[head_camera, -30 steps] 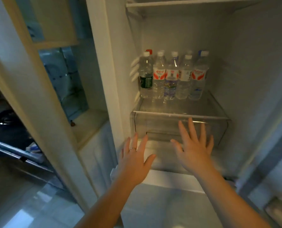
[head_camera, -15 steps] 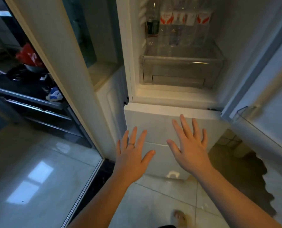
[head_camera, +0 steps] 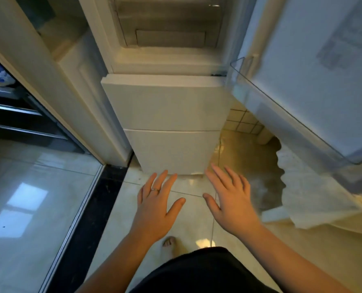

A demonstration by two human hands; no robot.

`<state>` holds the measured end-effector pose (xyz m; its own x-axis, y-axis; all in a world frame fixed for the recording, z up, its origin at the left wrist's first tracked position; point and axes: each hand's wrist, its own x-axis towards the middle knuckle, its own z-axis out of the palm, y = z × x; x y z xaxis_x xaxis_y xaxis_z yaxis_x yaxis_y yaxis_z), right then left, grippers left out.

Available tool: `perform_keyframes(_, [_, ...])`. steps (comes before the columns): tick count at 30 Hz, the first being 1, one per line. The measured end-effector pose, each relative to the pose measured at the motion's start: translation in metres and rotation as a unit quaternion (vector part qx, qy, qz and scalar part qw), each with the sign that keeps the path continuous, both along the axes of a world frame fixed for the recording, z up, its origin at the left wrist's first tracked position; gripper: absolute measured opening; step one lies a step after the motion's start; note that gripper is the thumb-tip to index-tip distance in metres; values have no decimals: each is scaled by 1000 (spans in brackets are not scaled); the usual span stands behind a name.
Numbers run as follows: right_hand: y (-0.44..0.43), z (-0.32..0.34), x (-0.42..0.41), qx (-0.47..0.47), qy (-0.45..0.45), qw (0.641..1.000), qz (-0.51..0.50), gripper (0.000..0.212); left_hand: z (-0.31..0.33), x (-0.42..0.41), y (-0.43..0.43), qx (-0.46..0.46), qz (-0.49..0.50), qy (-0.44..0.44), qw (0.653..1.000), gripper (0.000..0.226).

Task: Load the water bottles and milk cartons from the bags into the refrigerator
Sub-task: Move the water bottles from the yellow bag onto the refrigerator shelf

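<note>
White refrigerator (head_camera: 167, 106) sits at the far end with its upper door (head_camera: 315, 66) swung open on the right. Both hands hover over the floor tiles (head_camera: 116, 210) nearby, left hand (head_camera: 156, 206) and right hand (head_camera: 231, 201), fingers spread, holding nothing. Bottles and cartons aren't visible.

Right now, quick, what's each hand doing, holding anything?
Left hand: open, fingers spread, holding nothing, above the floor tiles.
Right hand: open, fingers spread, holding nothing, near the white bag.
</note>
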<state>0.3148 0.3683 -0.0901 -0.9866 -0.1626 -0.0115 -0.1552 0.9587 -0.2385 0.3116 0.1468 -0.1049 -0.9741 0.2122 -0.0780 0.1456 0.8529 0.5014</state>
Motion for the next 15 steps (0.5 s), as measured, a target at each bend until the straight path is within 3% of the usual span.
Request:
perform_keyframes(5, [83, -10, 65, -11, -13, 1000, -8, 58, -5, 59, 77, -6, -3, -29, 1000, 88])
perform_keyframes(15, [254, -18, 189, -33, -26, 997, -61, 59, -16, 167, 256, -3, -35, -58, 998, 65])
